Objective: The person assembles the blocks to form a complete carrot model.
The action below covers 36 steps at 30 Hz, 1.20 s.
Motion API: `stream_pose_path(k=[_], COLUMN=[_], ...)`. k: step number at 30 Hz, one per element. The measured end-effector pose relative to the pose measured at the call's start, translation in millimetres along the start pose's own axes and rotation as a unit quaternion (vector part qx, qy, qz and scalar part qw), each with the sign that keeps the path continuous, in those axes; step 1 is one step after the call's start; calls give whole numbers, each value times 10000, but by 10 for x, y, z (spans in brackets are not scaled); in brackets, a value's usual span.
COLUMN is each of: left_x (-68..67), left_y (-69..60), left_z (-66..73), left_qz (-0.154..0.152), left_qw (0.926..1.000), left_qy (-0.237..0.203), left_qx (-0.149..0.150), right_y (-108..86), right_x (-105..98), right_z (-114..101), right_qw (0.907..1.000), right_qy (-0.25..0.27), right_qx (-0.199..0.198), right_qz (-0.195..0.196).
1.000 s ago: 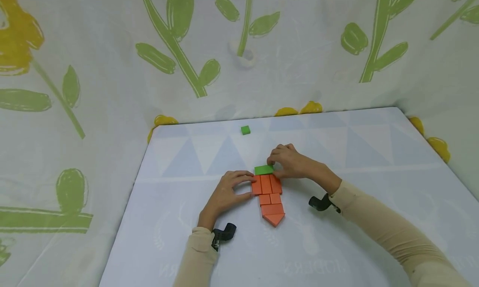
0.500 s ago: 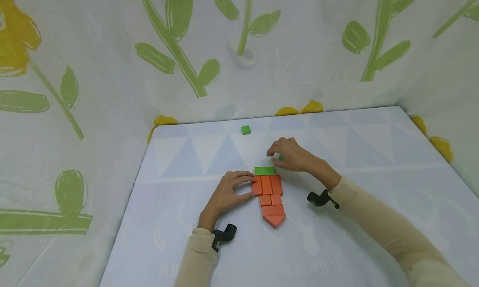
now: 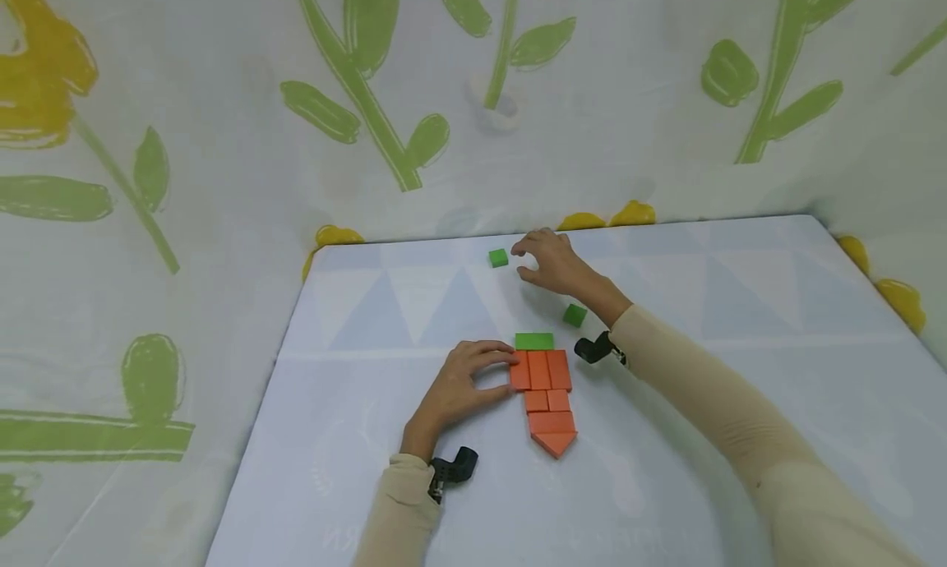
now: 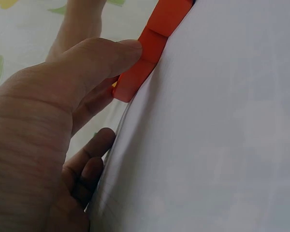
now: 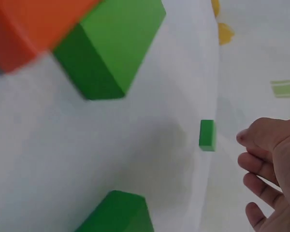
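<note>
In the head view, orange blocks lie joined in an arrow-like column, with a triangular block (image 3: 554, 444) at the near end. A green rectangular block (image 3: 534, 341) adjoins the far end. My left hand (image 3: 459, 382) rests at the column's left edge, thumb and forefinger apart and touching the upper-left orange block (image 3: 520, 371); the thumb also shows against orange blocks (image 4: 140, 65) in the left wrist view. Beyond the column, my right hand (image 3: 549, 261) is spread in the air, holding nothing. Just left of its fingertips sits a small green block (image 3: 499, 258).
Another small green block (image 3: 575, 315) lies right of the column's far end, near the right wrist camera (image 3: 594, 349). The white table (image 3: 355, 403) has pale blue triangles printed on it. A flower-patterned cloth (image 3: 237, 140) hangs behind its far edge.
My right hand leaves the column and travels away toward the far small green block. The other small green block, partly hidden by that hand before, now lies uncovered. My left hand keeps its place.
</note>
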<state>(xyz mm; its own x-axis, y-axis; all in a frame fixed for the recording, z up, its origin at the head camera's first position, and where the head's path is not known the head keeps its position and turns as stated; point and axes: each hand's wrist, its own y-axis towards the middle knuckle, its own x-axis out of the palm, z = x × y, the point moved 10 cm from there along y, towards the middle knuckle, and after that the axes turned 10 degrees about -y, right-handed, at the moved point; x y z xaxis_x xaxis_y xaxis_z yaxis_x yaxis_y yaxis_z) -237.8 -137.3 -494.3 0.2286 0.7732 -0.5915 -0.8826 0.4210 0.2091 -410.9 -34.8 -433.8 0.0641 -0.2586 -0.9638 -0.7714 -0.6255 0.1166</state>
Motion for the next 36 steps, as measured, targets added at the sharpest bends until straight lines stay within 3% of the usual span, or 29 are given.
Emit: stream_pose_path(k=[10, 21, 25, 29, 36], left_x=[16, -47, -26, -16, -15], left_y=[83, 17, 0, -4, -2], left_z=[12, -15, -22, -58, -61], left_qz=[-71, -39, -60, -78, -64], left_qw=[10000, 9999, 9998, 9997, 9998], left_qy=[-9, 155, 163, 177, 124], left_qx=[30, 22, 47, -120, -133], right_y=[363, 551, 514, 433, 120], right_x=[160, 360, 388, 326, 35], right_z=[158, 113, 103, 51, -244], right_qw=[9990, 9987, 9978, 9979, 9959], right_qy=[-19, -216, -397, -403, -43], right_qx=[307, 126, 111, -40, -899], right_qz=[-313, -452, -523, -514, -43])
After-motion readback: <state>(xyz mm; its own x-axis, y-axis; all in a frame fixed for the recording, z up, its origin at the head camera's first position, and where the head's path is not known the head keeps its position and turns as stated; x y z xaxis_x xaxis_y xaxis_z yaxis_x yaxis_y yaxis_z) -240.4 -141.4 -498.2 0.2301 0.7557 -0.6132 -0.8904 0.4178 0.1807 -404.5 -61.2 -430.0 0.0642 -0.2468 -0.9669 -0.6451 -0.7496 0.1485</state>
